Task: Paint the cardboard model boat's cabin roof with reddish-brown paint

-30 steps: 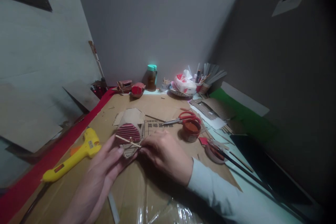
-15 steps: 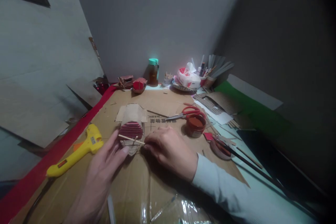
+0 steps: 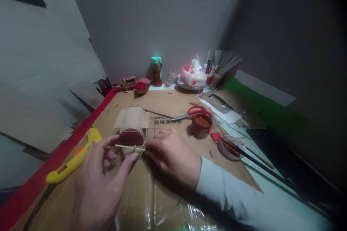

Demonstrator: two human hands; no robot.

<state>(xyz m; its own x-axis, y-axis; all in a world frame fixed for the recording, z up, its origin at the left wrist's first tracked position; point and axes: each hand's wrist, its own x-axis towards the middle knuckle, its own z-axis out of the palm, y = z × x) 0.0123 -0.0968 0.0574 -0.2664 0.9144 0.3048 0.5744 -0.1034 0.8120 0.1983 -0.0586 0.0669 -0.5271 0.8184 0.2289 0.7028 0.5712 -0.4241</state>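
A small cardboard model (image 3: 133, 127) with a red ribbed front stands on the brown cardboard sheet (image 3: 162, 108). A thin wooden stick (image 3: 129, 147) lies across its front. My right hand (image 3: 170, 156) pinches the stick's right end, fingers closed. My left hand (image 3: 101, 177) is raised in front of the model's left side, fingers curled loosely, thumb near the model's base and a fingertip touching the stick's left end.
A yellow glue gun (image 3: 72, 160) lies at the left by the red edge. Red scissors (image 3: 192, 112) and a jar of red paint (image 3: 202, 125) sit right of the model. A brush on a lid (image 3: 230, 148), a teal-capped jar (image 3: 156, 70) and a tool cup (image 3: 214, 75) lie farther off.
My left hand has lifted and drawn back toward me, curling round the model's left side. The stick now lies more level. The view has shifted a little.
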